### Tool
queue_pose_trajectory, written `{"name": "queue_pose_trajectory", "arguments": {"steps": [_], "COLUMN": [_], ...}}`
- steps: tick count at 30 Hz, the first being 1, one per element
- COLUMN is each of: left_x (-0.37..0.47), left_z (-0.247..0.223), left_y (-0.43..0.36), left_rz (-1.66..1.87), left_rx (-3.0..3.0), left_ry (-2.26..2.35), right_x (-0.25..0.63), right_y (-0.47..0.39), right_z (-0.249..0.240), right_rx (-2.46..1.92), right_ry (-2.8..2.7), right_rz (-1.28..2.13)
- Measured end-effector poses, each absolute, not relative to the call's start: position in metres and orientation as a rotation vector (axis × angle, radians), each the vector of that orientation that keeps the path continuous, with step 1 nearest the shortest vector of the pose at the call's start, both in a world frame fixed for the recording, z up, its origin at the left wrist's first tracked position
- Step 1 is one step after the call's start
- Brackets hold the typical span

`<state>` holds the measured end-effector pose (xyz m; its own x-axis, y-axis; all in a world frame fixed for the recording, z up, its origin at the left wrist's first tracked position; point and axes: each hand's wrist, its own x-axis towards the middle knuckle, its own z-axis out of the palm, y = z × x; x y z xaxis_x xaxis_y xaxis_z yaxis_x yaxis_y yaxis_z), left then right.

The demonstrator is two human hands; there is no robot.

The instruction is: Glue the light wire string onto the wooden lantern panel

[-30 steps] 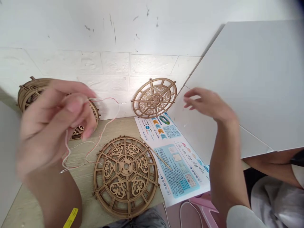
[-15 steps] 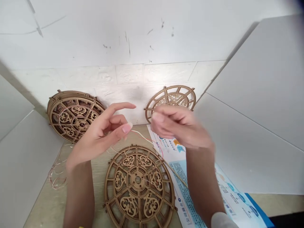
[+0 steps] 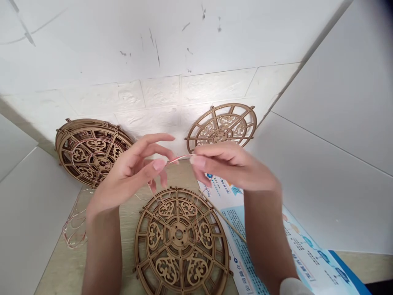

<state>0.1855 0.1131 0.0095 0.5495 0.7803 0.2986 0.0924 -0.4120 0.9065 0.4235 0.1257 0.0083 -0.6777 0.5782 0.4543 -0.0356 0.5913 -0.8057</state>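
Observation:
Thin red and white wires [image 3: 178,158] stretch between my two hands, above the table. At their left end my left hand [image 3: 132,174] pinches them by the thumb, its index finger held out straight and apart. The tip of my right hand's [image 3: 236,166] thumb presses against its index finger on the wires' other end. Below both hands lies a stack of round brown lattice wheels [image 3: 186,233] with scroll patterns, flat on the table. Fine wire strands hang down towards its far rim.
Another wheel stack [image 3: 63,153] leans on the wall at left, and a single-looking wheel [image 3: 221,137] leans at back right. Loose coiled wire [image 3: 72,237] lies left of my forearm. A thin stick [image 3: 229,223] rests across a printed sheet [image 3: 242,233]. White panels [image 3: 331,172] rise on both sides.
My right hand, blurred and turned in before, now pinches the wires, which are drawn straight between both hands. The wire that dangled over the sheet has moved up. The view has shifted slightly.

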Motion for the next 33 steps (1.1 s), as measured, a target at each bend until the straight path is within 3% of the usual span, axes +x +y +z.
{"name": "queue_pose_trajectory", "arguments": {"steps": [7, 16, 21, 23, 28, 33], "left_x": [0.181, 0.187, 0.198, 0.204, 0.211, 0.209], "left_z": [-0.002, -0.001, 0.006, 0.007, 0.006, 0.008], "left_y": [0.130, 0.130, 0.126, 0.123, 0.115, 0.110], "left_rz": [0.523, 0.633, 0.597, 0.632, 0.727, 0.894], "left_rx": [1.781, 1.697, 1.777, 1.778, 1.786, 1.775], "left_ry": [0.485, 0.595, 0.712, 0.716, 0.670, 0.683], "right_x": [0.462, 0.501, 0.508, 0.490, 0.433, 0.426], "right_y": [0.133, 0.135, 0.137, 0.134, 0.126, 0.126], "right_z": [0.007, -0.001, -0.003, 0.001, 0.009, 0.009], "right_rx": [-0.448, -0.997, -1.250, -1.084, -0.537, -0.366], "right_ry": [-1.589, -1.502, -1.751, -1.838, -2.285, -2.053], "right_rz": [0.900, 0.442, 0.149, 0.218, 0.910, 1.211]}}
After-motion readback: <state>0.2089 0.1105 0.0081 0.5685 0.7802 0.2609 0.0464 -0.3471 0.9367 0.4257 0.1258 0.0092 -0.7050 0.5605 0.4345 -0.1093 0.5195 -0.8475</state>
